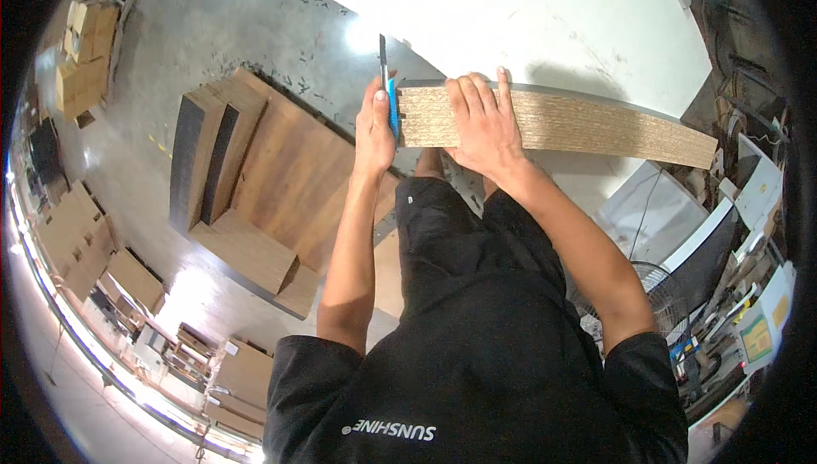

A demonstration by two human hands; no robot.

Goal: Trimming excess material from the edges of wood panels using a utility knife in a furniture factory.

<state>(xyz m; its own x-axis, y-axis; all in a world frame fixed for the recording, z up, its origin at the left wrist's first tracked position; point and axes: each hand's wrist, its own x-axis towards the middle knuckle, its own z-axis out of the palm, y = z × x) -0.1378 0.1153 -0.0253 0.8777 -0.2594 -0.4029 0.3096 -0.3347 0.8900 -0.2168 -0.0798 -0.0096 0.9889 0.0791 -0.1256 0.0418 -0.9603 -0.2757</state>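
A stack of narrow particle boards (587, 123) lies on the near edge of the white table, raw chipboard edges facing me and a dark edge along its far side. On top of it rests my right hand (485, 119), fingers spread, pressing near its left part. At the stack's left end my left hand (374, 128) is closed around a blue utility knife (393, 111). The knife's dark blade points away from me, past the end of the boards. My fingers hide part of the knife's handle.
The white table (545, 13) spreads out ahead. Left of me stand wood-grain panels (289, 174) and stacked dark-edged boards (200, 153). Dark trimmings litter the grey floor (281, 30). A wire fan (655, 294) is by my right elbow, near cluttered tools (706, 345). Cardboard boxes (85, 55) sit far left.
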